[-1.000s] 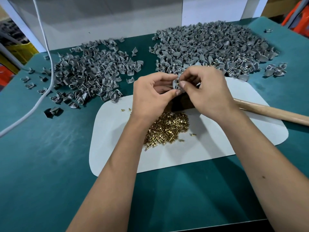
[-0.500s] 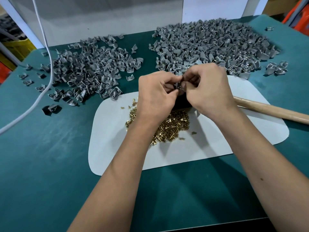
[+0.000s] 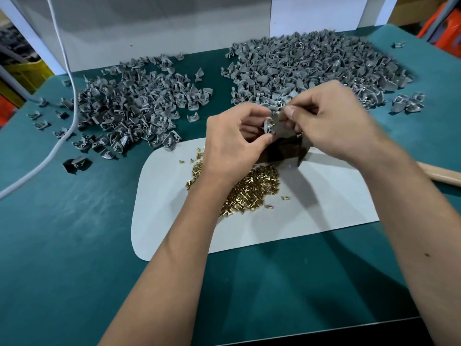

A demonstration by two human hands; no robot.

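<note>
Head view, left hand [image 3: 234, 143] and right hand [image 3: 331, 123] pinched one small grey plastic clip [image 3: 270, 124] between them, just above the far edge of the white rounded mat [image 3: 172, 221], loose brass pins [image 3: 252, 191] heaped mid-mat

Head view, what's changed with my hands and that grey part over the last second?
The right hand has drawn rightward, so the grey plastic part shows between the hands, a brass pin in it. The left hand still pinches it. The grey piles, loose brass pins and white mat are unchanged.
</note>
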